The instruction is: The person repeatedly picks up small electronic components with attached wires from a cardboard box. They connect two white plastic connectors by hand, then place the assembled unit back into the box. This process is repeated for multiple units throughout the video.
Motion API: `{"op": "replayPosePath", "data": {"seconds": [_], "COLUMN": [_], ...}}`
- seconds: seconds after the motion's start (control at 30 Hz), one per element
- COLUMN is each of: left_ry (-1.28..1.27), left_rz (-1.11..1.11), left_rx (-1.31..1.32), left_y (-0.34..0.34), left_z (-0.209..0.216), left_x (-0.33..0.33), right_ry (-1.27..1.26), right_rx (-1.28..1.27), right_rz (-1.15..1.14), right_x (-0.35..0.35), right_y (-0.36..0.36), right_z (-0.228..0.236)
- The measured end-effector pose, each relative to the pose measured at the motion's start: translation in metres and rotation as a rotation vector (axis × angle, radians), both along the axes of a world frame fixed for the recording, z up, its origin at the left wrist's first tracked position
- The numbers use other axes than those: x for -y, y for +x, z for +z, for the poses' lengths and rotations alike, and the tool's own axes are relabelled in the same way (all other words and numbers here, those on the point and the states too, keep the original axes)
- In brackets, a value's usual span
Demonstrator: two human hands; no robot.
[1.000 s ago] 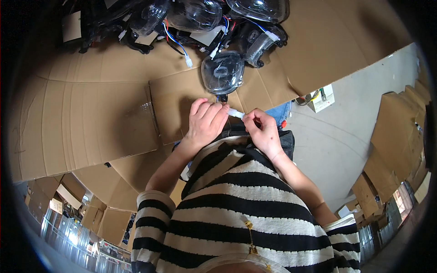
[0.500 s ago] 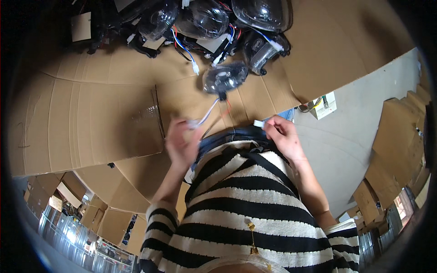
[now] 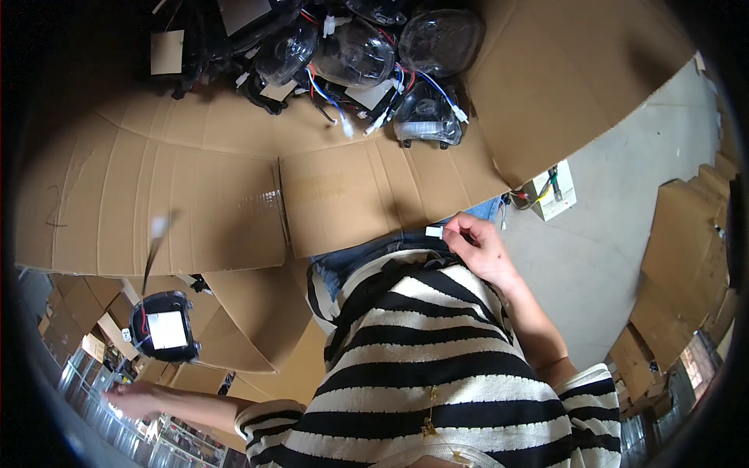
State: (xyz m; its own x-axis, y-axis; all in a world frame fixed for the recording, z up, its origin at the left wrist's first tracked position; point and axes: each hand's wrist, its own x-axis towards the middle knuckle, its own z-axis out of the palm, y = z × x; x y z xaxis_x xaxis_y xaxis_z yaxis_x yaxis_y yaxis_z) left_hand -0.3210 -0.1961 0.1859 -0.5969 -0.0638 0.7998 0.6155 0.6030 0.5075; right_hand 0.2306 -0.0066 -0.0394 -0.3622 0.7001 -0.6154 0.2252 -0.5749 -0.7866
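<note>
In my right hand point(image 3: 477, 243), thumb and fingers pinch a small white plug connector point(image 3: 434, 232) in front of my lap. My left hand point(image 3: 134, 399) is stretched far out to the lower left, smeared by motion, so its fingers do not read clearly. Just beyond it is a black-backed lamp unit point(image 3: 165, 331) with a white label, showing a visible gap from the hand. A dark wire rises from this lamp to a blurred white connector point(image 3: 160, 226). Whether the lamp rests on anything is not clear.
Lamp units with clear lenses point(image 3: 355, 51) and loose wires are heaped in the open cardboard box point(image 3: 343, 191) ahead. One lamp point(image 3: 427, 117) lies at the heap's near edge. A white box point(image 3: 555, 191) with coloured wires stands on the grey floor at right. More cartons point(image 3: 679, 242) stand far right.
My left hand has swung from in front of me to the far lower left. The lamp near the box's middle is gone from there; one now shows near that hand. My right hand still pinches the connector.
</note>
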Motion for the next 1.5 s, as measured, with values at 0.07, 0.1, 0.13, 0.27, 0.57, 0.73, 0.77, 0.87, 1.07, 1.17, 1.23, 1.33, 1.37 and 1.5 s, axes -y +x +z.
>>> {"op": "replayPosePath", "data": {"seconds": [0.07, 0.1, 0.13, 0.27, 0.57, 0.73, 0.77, 0.87, 1.07, 1.17, 1.23, 1.33, 1.37, 1.5], "left_ry": [-0.318, -0.368, -0.418, -0.143, -0.612, -0.546, -0.494, -0.126, 0.438, 0.514, 0.545, 0.605, 0.627, 0.667], "left_rz": [0.053, -0.041, -0.137, -0.38, -1.127, -1.615, -1.773, -1.916, -2.055, -2.067, -2.071, -2.085, -2.094, -2.115], "left_rx": [-0.033, 0.01, 0.056, 0.733, 0.701, 1.099, 0.84, 0.62, 0.317, 0.258, 0.225, 0.198, 0.193, 0.159], "left_y": [-0.052, -0.077, -0.092, -0.055, 0.275, 0.346, 0.352, 0.353, 0.349, 0.35, 0.351, 0.348, 0.349, 0.351], "left_z": [-0.046, -0.076, -0.108, -0.196, -0.222, -0.219, -0.198, -0.102, -0.045, -0.039, -0.034, -0.032, -0.032, -0.02], "left_x": [0.017, 0.029, 0.038, 0.022, -0.178, -0.259, -0.262, -0.237, -0.237, -0.237, -0.236, -0.235, -0.235, -0.232], "right_ry": [0.01, 0.006, 0.002, 0.028, 0.026, 0.057, 0.062, 0.031, -0.006, 0.009, 0.046, 0.014, 0.026, 0.04], "right_rx": [0.009, 0.002, -0.002, -0.005, 0.013, 0.004, 0.061, 0.074, 0.065, 0.036, -0.008, 0.045, 0.043, 0.033], "right_rz": [0.014, 0.011, 0.007, -0.018, -0.014, -0.062, -0.055, -0.169, -0.061, -0.07, -0.08, -0.05, -0.054, -0.053], "right_x": [0.002, 0.002, 0.002, 0.003, 0.001, 0.004, 0.003, 0.008, 0.0, -0.002, -0.001, -0.003, -0.001, 0.0], "right_y": [0.001, 0.001, 0.001, 0.004, 0.004, 0.011, 0.015, 0.022, 0.017, 0.011, 0.007, 0.005, 0.007, 0.007], "right_z": [-0.002, -0.002, -0.001, -0.001, -0.007, -0.004, 0.001, -0.007, -0.005, -0.004, -0.007, -0.002, -0.007, -0.008]}}
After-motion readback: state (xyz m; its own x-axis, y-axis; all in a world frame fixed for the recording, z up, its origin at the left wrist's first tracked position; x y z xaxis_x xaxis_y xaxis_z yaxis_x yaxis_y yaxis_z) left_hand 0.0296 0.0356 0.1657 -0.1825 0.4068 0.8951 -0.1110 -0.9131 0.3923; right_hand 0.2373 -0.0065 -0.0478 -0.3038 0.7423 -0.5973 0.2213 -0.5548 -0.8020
